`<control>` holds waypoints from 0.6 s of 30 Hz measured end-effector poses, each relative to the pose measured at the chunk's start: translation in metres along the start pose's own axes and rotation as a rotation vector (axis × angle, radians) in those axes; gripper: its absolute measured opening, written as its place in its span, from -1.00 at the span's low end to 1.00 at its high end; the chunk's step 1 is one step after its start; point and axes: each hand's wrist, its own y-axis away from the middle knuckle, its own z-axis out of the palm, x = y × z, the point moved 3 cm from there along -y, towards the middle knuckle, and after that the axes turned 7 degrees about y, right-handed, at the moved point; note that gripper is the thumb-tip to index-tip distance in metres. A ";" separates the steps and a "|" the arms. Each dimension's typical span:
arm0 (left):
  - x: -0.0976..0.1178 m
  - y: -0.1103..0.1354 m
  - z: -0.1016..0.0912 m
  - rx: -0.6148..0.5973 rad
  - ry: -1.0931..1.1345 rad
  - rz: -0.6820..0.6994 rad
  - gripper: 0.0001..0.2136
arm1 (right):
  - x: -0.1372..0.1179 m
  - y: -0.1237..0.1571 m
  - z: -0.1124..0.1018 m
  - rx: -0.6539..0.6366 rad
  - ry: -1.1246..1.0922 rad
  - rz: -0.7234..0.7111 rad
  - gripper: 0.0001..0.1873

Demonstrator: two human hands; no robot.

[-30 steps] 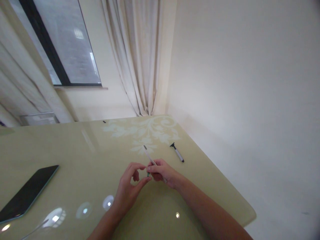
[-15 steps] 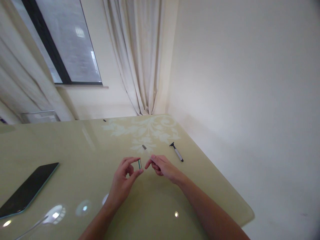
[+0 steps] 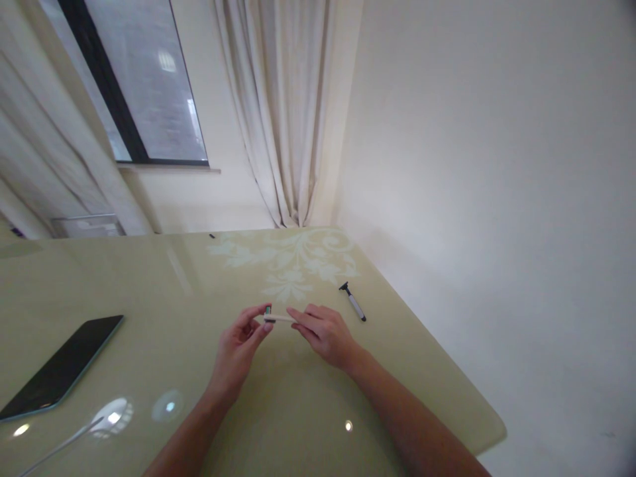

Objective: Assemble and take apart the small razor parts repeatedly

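Note:
My left hand (image 3: 239, 344) pinches a small rectangular piece with green, white and dark stripes (image 3: 268, 309) between thumb and fingertips. I cannot make out its exact kind. My right hand (image 3: 325, 331) is closed around the handle of a pale toothbrush (image 3: 281, 318). The brush head, with dark bristles, lies across the lower part of the striped piece, by my left thumb; the far end of the handle is hidden in my right hand. Beyond my right hand, a razor (image 3: 353, 302) with a black head and grey handle lies on the table.
A dark tablet with a light-coloured edge (image 3: 62, 364) lies at the left of the glossy table (image 3: 163, 344). A tiny dark object (image 3: 212, 236) is near the far edge. White wall (image 3: 472, 199) borders the table's right side; curtains (image 3: 283, 119) and a window stand behind.
My right hand has swung the toothbrush head from pointing away over the table to lying against the striped piece. My left hand has shifted slightly left and away from me, still holding the piece.

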 end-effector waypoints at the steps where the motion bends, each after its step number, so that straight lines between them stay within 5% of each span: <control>1: -0.001 0.000 0.000 -0.007 0.019 -0.009 -0.50 | 0.000 0.000 -0.001 0.018 0.028 0.020 -0.55; 18: -0.012 0.006 0.002 0.052 0.192 -0.184 -0.39 | -0.007 0.003 0.008 0.015 0.125 -0.030 -0.56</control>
